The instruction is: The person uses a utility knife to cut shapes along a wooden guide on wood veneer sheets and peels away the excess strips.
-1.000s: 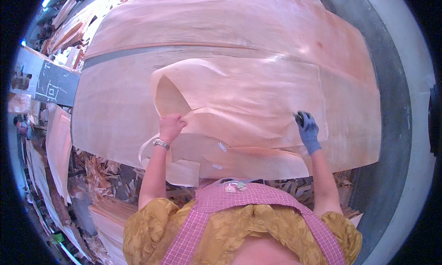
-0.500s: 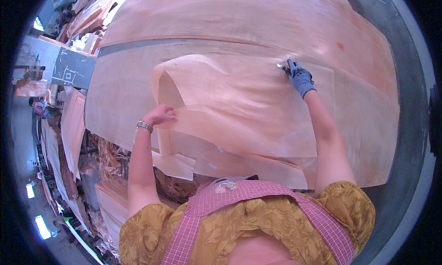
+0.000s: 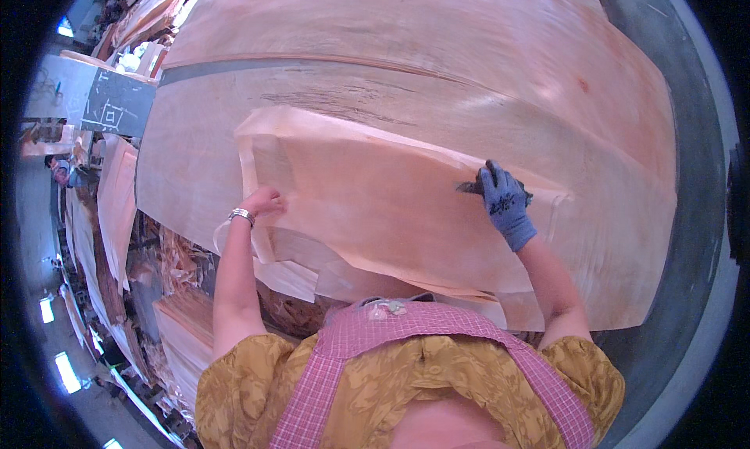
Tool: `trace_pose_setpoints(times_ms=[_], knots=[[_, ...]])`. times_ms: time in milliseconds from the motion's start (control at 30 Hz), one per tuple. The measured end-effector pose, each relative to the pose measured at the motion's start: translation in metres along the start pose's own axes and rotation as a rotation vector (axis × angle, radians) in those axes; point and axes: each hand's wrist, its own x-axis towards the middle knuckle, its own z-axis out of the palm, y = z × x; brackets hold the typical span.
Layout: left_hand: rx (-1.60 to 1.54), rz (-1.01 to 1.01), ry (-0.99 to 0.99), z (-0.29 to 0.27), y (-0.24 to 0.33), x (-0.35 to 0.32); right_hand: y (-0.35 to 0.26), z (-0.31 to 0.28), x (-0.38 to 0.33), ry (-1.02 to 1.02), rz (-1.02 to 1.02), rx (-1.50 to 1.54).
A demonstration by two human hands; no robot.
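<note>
Treat thin wood sheet (image 3: 375,199), lying curled atop wide panel (image 3: 187,140), as probably light, flexible and prone to splitting; take hold by edges. Note left edge pinched in bare left hand (image 3: 267,202), dark tool (image 3: 469,188) clasped in gloved right hand (image 3: 506,201).

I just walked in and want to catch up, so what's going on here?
A person in a pink checked apron is handling a thin pale sheet on top of a larger sheet. The bare left hand pinches the thin sheet near its left end, which is bent over rather than flat. The right hand, in a blue-grey glove, holds a small dark tool above the sheet's right part.
</note>
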Motion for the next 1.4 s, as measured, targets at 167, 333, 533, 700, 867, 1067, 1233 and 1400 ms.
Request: trace_pose_setpoints(times_ms=[167,333,533,700,867,1067,1233,1400], knots=[[-0.089,-0.132,-0.029,0.002,-0.031,-0.001,-0.004,-0.008,0.018,-0.075,-0.059,-0.029],[-0.027,-0.242,0.065,-0.006,-0.064,-0.006,-0.018,-0.009,0.064,-0.011,-0.173,-0.028],[0.074,-0.358,0.000,-0.032,-0.097,-0.004,-0.061,0.008,0.104,-0.025,-0.276,0.016],[0.159,-0.449,0.154,-0.071,-0.133,0.014,-0.048,0.040,0.168,-0.106,-0.096,0.034],[0.388,-0.390,0.149,-0.095,-0.090,0.040,-0.034,0.071,0.196,-0.200,0.036,0.025],[0.315,-0.363,0.228,-0.103,-0.109,0.044,-0.051,0.097,0.215,-0.160,0.098,-0.011],[-0.242,-0.129,0.531,-0.127,-0.016,0.066,-0.042,0.096,0.197,0.034,0.139,-0.109],[-1.418,0.017,0.707,-0.162,-0.062,0.112,-0.109,0.093,0.194,-0.104,0.019,0.058]])
